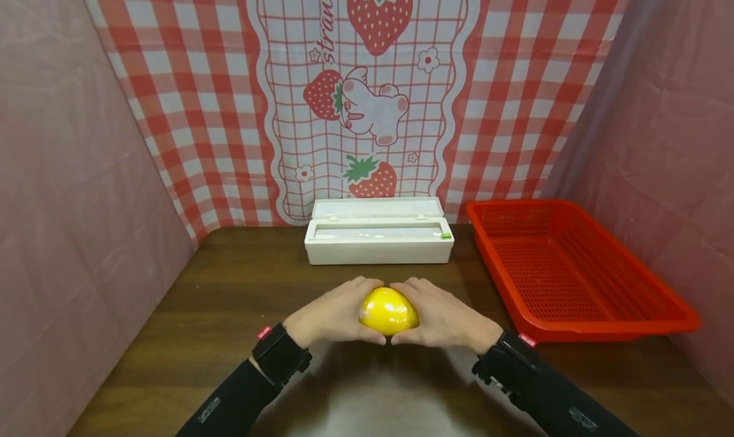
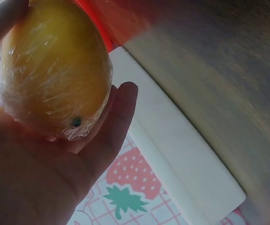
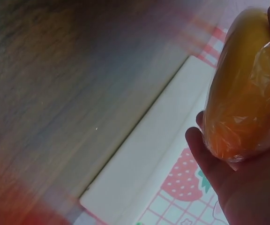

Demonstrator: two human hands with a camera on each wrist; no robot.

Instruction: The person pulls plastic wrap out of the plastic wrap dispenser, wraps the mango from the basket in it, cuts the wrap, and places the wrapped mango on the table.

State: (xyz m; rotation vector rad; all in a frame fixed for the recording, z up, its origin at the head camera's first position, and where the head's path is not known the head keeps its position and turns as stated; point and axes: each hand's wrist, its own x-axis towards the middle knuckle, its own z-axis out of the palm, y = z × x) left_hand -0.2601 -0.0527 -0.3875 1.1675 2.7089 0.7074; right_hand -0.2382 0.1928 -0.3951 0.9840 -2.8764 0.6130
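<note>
A yellow mango-like fruit [image 1: 388, 311], wrapped in clear plastic film, is held up above the table between both hands. My left hand [image 1: 342, 311] grips its left side, with the thumb below and fingers curving over the top. From the right, my right hand [image 1: 443, 314] grips it the same way. Wrinkled film covers the fruit [image 2: 55, 70] in the left wrist view, where a small dark green spot shows near one end. In the right wrist view, the film looks loose and creased over the fruit [image 3: 245, 89]. Behind the hands stands a white cling film dispenser [image 1: 378, 252], its lid raised.
A green slider [image 1: 445, 236] sits at the dispenser's right end. At the right stands a red perforated plastic basket [image 1: 596, 327]. The brown wooden table [image 1: 229, 278] meets a red checked strawberry cloth [image 1: 212, 106] at the back, with pink cloths at both sides.
</note>
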